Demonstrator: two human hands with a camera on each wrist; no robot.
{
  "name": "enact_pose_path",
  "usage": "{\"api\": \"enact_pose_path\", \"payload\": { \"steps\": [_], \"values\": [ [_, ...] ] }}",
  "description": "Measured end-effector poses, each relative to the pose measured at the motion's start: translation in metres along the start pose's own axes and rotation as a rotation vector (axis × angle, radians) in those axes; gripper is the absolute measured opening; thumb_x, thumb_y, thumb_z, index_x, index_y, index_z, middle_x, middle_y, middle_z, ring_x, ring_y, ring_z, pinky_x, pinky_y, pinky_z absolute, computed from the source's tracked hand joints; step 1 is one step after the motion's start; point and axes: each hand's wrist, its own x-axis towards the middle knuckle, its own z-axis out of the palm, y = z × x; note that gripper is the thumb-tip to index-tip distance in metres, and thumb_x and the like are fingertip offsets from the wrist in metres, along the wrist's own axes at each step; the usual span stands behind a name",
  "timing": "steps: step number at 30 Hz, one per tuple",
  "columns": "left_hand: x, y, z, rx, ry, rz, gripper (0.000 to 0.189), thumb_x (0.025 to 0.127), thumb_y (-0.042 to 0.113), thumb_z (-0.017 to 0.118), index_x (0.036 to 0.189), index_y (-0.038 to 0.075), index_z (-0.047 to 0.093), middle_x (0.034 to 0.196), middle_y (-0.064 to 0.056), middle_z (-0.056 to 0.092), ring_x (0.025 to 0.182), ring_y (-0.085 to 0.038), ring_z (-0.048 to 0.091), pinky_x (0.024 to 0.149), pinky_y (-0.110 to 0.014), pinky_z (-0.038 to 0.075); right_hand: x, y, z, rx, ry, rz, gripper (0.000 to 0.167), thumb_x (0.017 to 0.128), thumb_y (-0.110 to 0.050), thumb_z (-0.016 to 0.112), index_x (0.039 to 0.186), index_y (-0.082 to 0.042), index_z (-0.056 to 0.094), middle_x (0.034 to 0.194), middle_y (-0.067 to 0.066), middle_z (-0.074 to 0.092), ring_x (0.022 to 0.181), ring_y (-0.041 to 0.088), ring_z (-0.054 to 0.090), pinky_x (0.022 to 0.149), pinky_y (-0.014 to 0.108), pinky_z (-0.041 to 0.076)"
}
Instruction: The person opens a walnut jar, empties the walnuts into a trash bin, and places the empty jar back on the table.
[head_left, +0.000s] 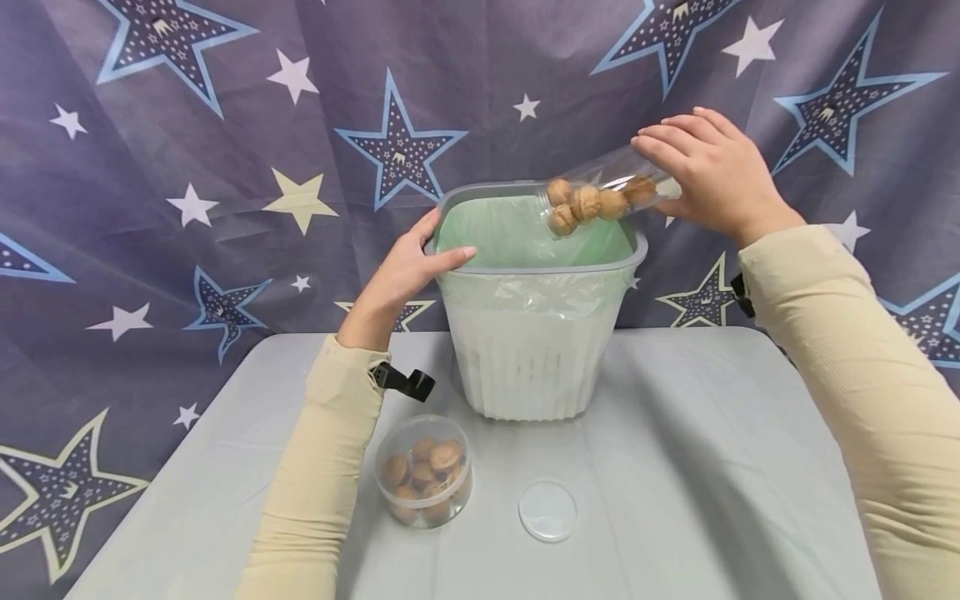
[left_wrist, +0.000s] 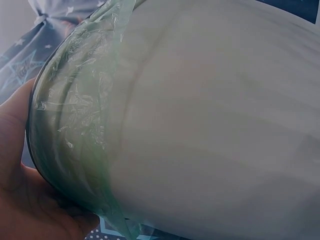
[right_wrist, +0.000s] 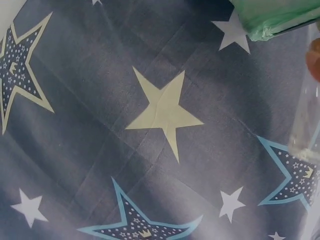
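Head view: The right hand (head_left: 712,171) grasps a clear, cylindrical plastic jar (head_left: 613,169), fingers over the upper side and thumb below. The jar is tilted, its lower end above the bin opening. Several brown, round, wrinkled walnuts (head_left: 586,202) lie inside, mostly toward that end. The left hand (head_left: 408,265) grasps the left side of a white, ribbed plastic bin (head_left: 532,358) with a grey rim (head_left: 558,269), the thumb crossing the rim. A translucent green plastic liner (head_left: 495,225) covers the bin interior and folds over the rim. The bin stands upright on a pale grey table (head_left: 487,567). Nearer the camera, a clear, round plastic tub (head_left: 422,504) contains brown, rounded pieces (head_left: 446,456); a clear, flat disc (head_left: 548,511) lies to its right. A purple-grey curtain (head_left: 487,83) with stars hangs behind.

Left wrist view: The left hand holds the rim end of the bin; the liner overlaps the outer wall.

Right wrist view: The curtain fills most of the area. A liner corner appears at upper right, with part of the jar at the right edge. Finger state cannot be determined here.
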Motion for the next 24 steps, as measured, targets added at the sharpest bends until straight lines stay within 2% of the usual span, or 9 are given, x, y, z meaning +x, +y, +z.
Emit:
{"api": "enact_pose_path", "payload": {
  "steps": [8, 14, 20, 24],
  "values": [
    [-0.0002, -0.0035, -0.0009, -0.015, -0.003, 0.010, 0.081, 0.085, 0.025, 0.068, 0.151, 0.015, 0.021, 0.157, -0.002, 0.018, 0.142, -0.012, 0.016, 0.114, -0.034, 0.021, -0.0018, -0.0010, 0.0031, -0.012, -0.021, -0.020, 0.082, 0.053, -0.004, 0.087, 0.127, -0.003, 0.053, 0.125, 0.018, 0.057, 0.117, 0.037, 0.047, 0.110, 0.045, 0.027],
    [-0.0004, -0.0034, -0.0012, -0.030, -0.005, 0.027, 0.080, 0.084, 0.024, 0.068, 0.150, 0.016, 0.024, 0.156, -0.001, 0.021, 0.142, -0.017, 0.019, 0.113, -0.038, 0.024, -0.0017, -0.0014, 0.0028, 0.074, 0.041, 0.016, 0.082, 0.052, -0.006, 0.086, 0.128, -0.003, 0.054, 0.124, 0.018, 0.058, 0.115, 0.038, 0.048, 0.110, 0.045, 0.028],
    [0.0020, -0.0027, -0.0004, -0.029, 0.000, 0.045, 0.079, 0.084, 0.023, 0.069, 0.150, 0.015, 0.025, 0.155, -0.004, 0.022, 0.141, -0.019, 0.021, 0.113, -0.039, 0.024, -0.0044, 0.0008, -0.0004, 0.003, 0.019, 0.065, 0.083, 0.052, -0.009, 0.087, 0.128, -0.004, 0.054, 0.123, 0.018, 0.058, 0.114, 0.038, 0.047, 0.107, 0.046, 0.030],
    [0.0028, -0.0019, -0.0010, -0.008, 0.003, 0.043, 0.079, 0.084, 0.023, 0.068, 0.150, 0.015, 0.025, 0.156, -0.005, 0.021, 0.142, -0.018, 0.019, 0.113, -0.037, 0.023, -0.0043, 0.0030, -0.0013, 0.031, 0.043, 0.071, 0.081, 0.052, -0.009, 0.086, 0.126, -0.003, 0.054, 0.123, 0.019, 0.058, 0.113, 0.039, 0.047, 0.107, 0.046, 0.031]
  ]
}}
